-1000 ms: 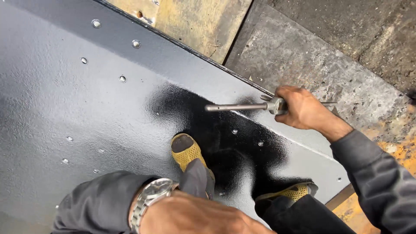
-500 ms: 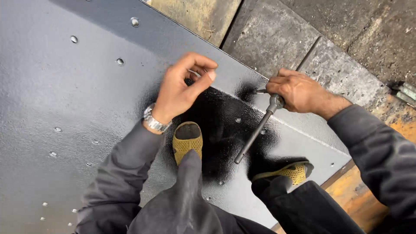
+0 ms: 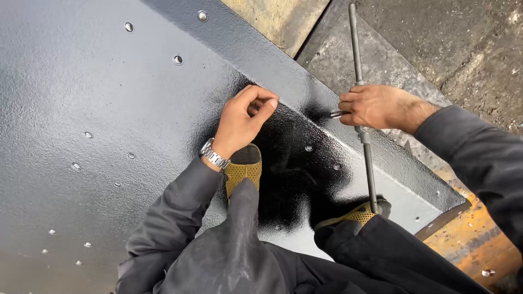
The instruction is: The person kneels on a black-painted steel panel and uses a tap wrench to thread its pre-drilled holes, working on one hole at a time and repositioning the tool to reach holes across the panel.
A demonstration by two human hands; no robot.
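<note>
I stand on a large black-painted metal plate [image 3: 109, 109] dotted with small holes. My left hand [image 3: 242, 120], with a metal wristwatch [image 3: 213, 155] on the wrist, hovers over a wet glossy black patch [image 3: 294, 163], fingers curled and pinched together; what lies between them is hidden. My right hand [image 3: 373, 106] grips the middle of a long steel tap wrench [image 3: 364, 158], whose bar runs nearly straight up and down the view, with a short tap point sticking out left near the plate's raised edge.
My two yellow mesh shoes [image 3: 243, 171] [image 3: 354, 215] rest on the plate, dark trousers below. The plate's angled edge [image 3: 381, 163] drops to grey concrete [image 3: 452, 49] and a rusty orange surface [image 3: 474, 245] at the right. A yellowish slab [image 3: 278, 16] lies beyond the top edge.
My right hand turned the tap wrench from horizontal to near vertical. My left hand rose from beside my knee to the wet black patch and stays there, fingers pinched.
</note>
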